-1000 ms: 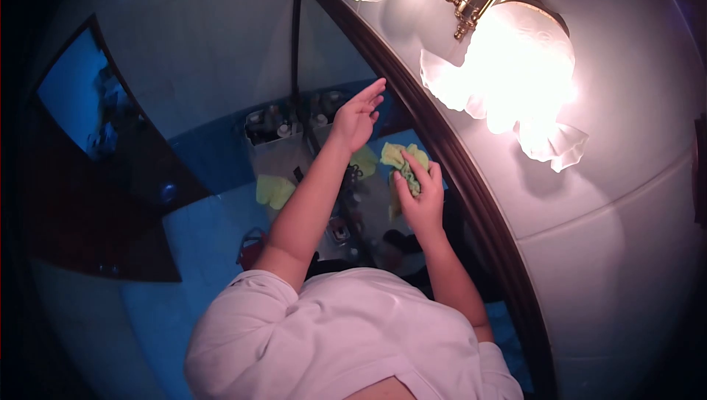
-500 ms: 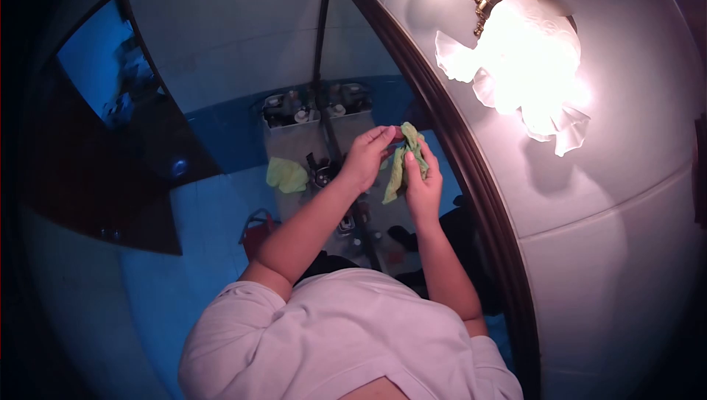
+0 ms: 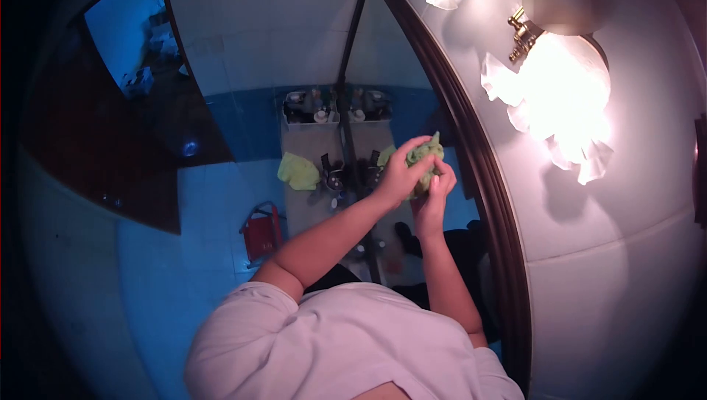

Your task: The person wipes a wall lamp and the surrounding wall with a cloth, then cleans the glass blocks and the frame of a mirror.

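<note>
A crumpled yellow-green cloth (image 3: 426, 152) is bunched between my two hands, in front of the mirror (image 3: 390, 54). My left hand (image 3: 400, 179) wraps it from the left, with the fingers curled over it. From below and the right, my right hand (image 3: 437, 188) grips the same cloth. Part of the bundle is hidden behind the fingers. Further left, a second yellow-green cloth (image 3: 298, 172) lies on the counter (image 3: 305, 212).
A tray of bottles and jars (image 3: 311, 109) stands at the counter's far end, doubled in the mirror. The mirror has a dark wooden frame (image 3: 471, 127). Glass-shaded wall lamps (image 3: 563, 98) glow at the right. A red stool (image 3: 262, 236) stands on the floor, near a dark door (image 3: 96, 135).
My left hand has moved right and closed over the cloth. The cloth, which hung loosely before, is now balled up. The whole view has shifted slightly.
</note>
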{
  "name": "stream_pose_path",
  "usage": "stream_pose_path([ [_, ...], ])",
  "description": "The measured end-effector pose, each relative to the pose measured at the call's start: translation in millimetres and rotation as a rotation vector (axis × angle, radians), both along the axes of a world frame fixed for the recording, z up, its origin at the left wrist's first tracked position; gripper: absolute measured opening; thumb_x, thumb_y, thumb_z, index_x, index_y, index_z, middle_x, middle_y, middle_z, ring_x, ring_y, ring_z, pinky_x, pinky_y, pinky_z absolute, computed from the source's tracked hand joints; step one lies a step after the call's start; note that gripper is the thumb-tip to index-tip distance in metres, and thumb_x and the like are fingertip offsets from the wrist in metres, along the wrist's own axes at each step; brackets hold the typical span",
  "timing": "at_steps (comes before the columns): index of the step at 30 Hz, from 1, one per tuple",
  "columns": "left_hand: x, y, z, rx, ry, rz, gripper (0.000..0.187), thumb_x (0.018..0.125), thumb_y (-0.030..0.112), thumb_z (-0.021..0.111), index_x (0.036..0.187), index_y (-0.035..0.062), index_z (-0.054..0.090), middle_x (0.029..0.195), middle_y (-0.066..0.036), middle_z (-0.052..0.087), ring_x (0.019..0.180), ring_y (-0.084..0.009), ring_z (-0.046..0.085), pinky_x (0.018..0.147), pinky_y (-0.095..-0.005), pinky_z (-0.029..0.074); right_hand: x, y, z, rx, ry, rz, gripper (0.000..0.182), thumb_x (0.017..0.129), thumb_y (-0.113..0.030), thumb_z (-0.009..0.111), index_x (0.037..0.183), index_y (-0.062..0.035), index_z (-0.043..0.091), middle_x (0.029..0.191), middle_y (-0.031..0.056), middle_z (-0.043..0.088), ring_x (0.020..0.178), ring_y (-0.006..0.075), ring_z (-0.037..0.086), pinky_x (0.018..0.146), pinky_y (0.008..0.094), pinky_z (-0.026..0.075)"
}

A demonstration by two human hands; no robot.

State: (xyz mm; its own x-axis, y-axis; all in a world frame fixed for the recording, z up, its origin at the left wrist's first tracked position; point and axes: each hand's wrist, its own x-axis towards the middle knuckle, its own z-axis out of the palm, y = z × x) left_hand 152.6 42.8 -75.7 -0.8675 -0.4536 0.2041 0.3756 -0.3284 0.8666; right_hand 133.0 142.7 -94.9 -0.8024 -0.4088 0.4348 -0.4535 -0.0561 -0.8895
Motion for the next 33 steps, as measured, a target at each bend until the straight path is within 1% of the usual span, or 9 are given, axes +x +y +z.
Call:
stream_pose_path([
  [1, -14, -7, -4, 0.071, -0.005, 0.091, 0.033, 0.087, 0.009, 0.058, 0.119, 0.0017, 0.054, 0.107, -0.007, 0.059, 0.098, -0.0110, 0.054, 0.083, -0.0255, 0.045, 4, -6, 11, 0.057, 0.044, -0.032, 0.049, 0.094, -0.034, 0.032, 0.130, -0.0004, 0.034, 0.136, 0.0202, 0.019, 0.127, 0.0299, 0.023, 0.104, 0.0401, 0.021],
  [4, -80, -54, -27, -0.179, 0.053, 0.405, 0.033, 0.085, 0.008, 0.059, 0.117, 0.0027, 0.057, 0.103, -0.009, 0.060, 0.094, -0.0150, 0.057, 0.080, -0.0273, 0.046, -3, -21, 12, 0.179, 0.139, -0.144, 0.052, 0.095, -0.036, 0.031, 0.133, -0.0002, 0.031, 0.137, 0.0205, 0.016, 0.127, 0.0315, 0.024, 0.104, 0.0404, 0.022],
  [7, -148, -113, -7, -0.531, 0.010, 0.683, 0.033, 0.082, 0.009, 0.060, 0.114, 0.0050, 0.060, 0.097, -0.013, 0.058, 0.088, -0.0239, 0.059, 0.079, -0.0313, 0.047, -17, -38, 7, 0.250, 0.107, -0.144, 0.051, 0.096, -0.035, 0.033, 0.133, 0.0000, 0.031, 0.138, 0.0205, 0.015, 0.126, 0.0325, 0.027, 0.103, 0.0407, 0.024],
  [8, -171, -131, -4, -0.523, 0.035, 0.741, 0.035, 0.079, 0.011, 0.062, 0.113, 0.0073, 0.061, 0.092, -0.016, 0.056, 0.086, -0.0313, 0.057, 0.079, -0.0352, 0.046, -22, -41, 6, 0.262, 0.077, -0.119, 0.050, 0.096, -0.034, 0.033, 0.133, 0.0000, 0.031, 0.138, 0.0204, 0.014, 0.125, 0.0328, 0.029, 0.103, 0.0409, 0.025],
  [14, -272, -225, 10, -0.535, -0.337, 0.518, 0.042, 0.078, 0.019, 0.054, 0.119, 0.0106, 0.058, 0.108, -0.023, 0.056, 0.099, -0.0370, 0.056, 0.086, -0.0394, 0.046, -54, -65, 11, 0.261, 0.111, -0.170, 0.046, 0.096, -0.030, 0.035, 0.131, -0.0006, 0.034, 0.136, 0.0191, 0.018, 0.121, 0.0325, 0.037, 0.100, 0.0407, 0.031],
  [19, -301, -232, 14, -0.414, -0.293, 0.354, 0.043, 0.076, 0.017, 0.053, 0.118, 0.0096, 0.059, 0.106, -0.024, 0.060, 0.099, -0.0379, 0.057, 0.087, -0.0398, 0.047, -79, -97, 21, 0.383, 0.226, -0.126, 0.046, 0.095, -0.026, 0.041, 0.132, -0.0005, 0.033, 0.135, 0.0197, 0.026, 0.122, 0.0328, 0.038, 0.100, 0.0385, 0.033],
  [22, -316, -234, 4, -0.557, -0.277, 0.418, 0.044, 0.076, 0.017, 0.053, 0.118, 0.0086, 0.059, 0.104, -0.027, 0.059, 0.099, -0.0389, 0.057, 0.088, -0.0408, 0.046, -100, -124, 43, 0.466, 0.329, -0.071, 0.049, 0.094, -0.025, 0.044, 0.132, 0.0028, 0.033, 0.137, 0.0245, 0.028, 0.128, 0.0373, 0.032, 0.104, 0.0405, 0.029],
  [28, -317, -242, 7, -0.874, -0.354, 0.380, 0.048, 0.075, 0.017, 0.052, 0.123, 0.0094, 0.055, 0.106, -0.026, 0.056, 0.098, -0.0397, 0.055, 0.088, -0.0420, 0.046, -155, -169, 76, 0.861, 0.630, -0.308, 0.055, 0.092, -0.025, 0.044, 0.135, 0.0060, 0.029, 0.142, 0.0259, 0.026, 0.135, 0.0364, 0.021, 0.109, 0.0420, 0.021],
  [33, -274, -219, 27, -1.051, -0.408, 0.351, 0.047, 0.075, 0.018, 0.053, 0.122, 0.0098, 0.054, 0.103, -0.023, 0.056, 0.093, -0.0382, 0.058, 0.083, -0.0433, 0.048, -169, -169, 76, 0.890, 0.689, -0.392, 0.052, 0.090, -0.022, 0.047, 0.130, 0.0091, 0.037, 0.138, 0.0271, 0.033, 0.131, 0.0381, 0.030, 0.108, 0.0431, 0.024],
])
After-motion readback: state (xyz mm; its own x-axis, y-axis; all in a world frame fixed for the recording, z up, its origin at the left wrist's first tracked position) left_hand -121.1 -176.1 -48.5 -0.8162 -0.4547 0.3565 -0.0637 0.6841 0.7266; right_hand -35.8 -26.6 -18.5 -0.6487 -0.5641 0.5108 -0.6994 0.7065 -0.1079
